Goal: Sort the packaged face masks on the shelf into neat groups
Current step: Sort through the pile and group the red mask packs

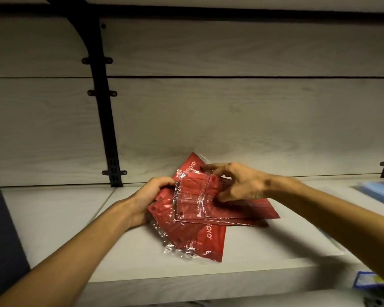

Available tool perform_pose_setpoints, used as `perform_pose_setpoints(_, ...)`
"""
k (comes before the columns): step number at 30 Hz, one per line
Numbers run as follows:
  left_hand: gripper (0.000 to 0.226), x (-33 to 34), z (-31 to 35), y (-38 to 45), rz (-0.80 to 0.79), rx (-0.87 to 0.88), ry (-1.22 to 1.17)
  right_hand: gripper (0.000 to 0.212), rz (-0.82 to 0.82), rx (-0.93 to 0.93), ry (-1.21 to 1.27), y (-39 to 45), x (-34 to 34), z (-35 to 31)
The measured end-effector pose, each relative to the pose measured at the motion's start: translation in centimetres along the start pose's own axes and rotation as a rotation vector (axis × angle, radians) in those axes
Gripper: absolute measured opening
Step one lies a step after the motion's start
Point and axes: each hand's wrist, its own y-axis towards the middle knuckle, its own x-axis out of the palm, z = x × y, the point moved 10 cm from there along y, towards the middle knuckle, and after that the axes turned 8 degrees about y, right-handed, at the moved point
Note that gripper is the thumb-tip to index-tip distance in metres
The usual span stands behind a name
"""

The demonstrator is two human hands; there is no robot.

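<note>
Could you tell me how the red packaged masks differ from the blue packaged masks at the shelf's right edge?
The red packaged masks lie fanned mid-shelf, held by both hands; the blue packaged masks lie untouched, mostly out of frame. Both sit in clear plastic on the pale shelf.

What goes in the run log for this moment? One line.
step: gathering red mask packs | left hand: grips pile's left edge | right hand: pinches top pack | shelf: blue packs far right

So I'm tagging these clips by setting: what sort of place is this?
Probably a shop or stockroom. A pale wood-look shelf hangs on black slotted wall brackets, and both hands hold packaged red masks from a pile. Blue packs lie to the right.
</note>
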Motion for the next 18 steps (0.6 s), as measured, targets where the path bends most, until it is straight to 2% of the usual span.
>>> perform_pose_setpoints(3,0.044,0.1,0.1,-0.2,-0.018,-0.001,-0.02,0.019,0.087,-0.035,-0.046,0.0,-0.4,0.2)
perform_pose_setpoints(6,0.064,0.9,0.0,-0.4,-0.105,-0.03,0.02,0.011,0.169,-0.061,-0.124,-0.1,-1.0,0.3)
perform_pose_setpoints(9,0.076,1.7,0.5,-0.7,-0.187,0.002,0.056,0.027,0.2,-0.077,-0.149,-0.2,-1.9,0.3)
perform_pose_setpoints(12,0.091,1.5,0.6,-0.7,-0.181,0.018,0.043,0.026,0.216,-0.047,-0.152,-0.2,-2.7,1.2)
perform_pose_setpoints(14,0.09,1.7,0.7,-0.9,-0.202,0.034,0.028,0.021,0.243,-0.031,-0.123,-0.4,-3.3,2.0)
perform_pose_setpoints(16,0.077,2.3,1.2,-1.3,-0.231,0.085,0.033,0.012,0.284,-0.016,-0.076,-0.6,-4.1,2.8)
perform_pose_setpoints(18,0.062,2.4,1.4,-1.3,-0.238,0.135,0.092,0.016,0.331,-0.004,-0.034,-0.9,-5.3,3.4)
